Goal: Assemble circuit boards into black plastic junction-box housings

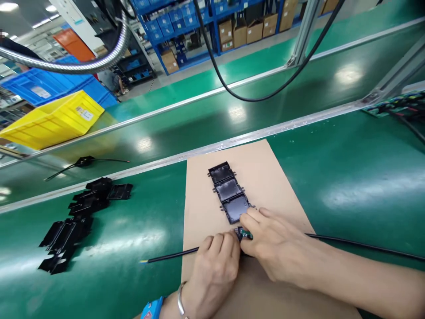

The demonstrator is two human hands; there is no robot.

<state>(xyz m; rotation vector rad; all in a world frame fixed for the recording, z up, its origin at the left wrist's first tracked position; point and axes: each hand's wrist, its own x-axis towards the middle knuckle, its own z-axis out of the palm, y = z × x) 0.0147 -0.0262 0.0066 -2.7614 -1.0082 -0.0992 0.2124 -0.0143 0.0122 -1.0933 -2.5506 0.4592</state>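
My left hand [217, 266] is closed over a black cable [172, 255], whose stripped end with coloured wires sticks out to the left. Close beside it, my right hand [275, 243] has its thumb and fingers bent round a small green circuit board [246, 234]. The board seems to sit in a black part mostly hidden under my fingers. Just beyond my fingertips lie black plastic housing pieces [228, 188], three shallow trays joined in a row, on a sheet of brown cardboard [202, 199]. More black cable [358, 243] runs off to the right from under my right arm.
Several black plastic housings [69, 232] lie piled on the green worktop [133, 283] at left. Beyond the metal edge strip is a black cable piece [85, 161]. Yellow [56, 122] and blue bins stand far left. A black cable loop [252, 99] hangs ahead; wired boards [398, 104] lie right.
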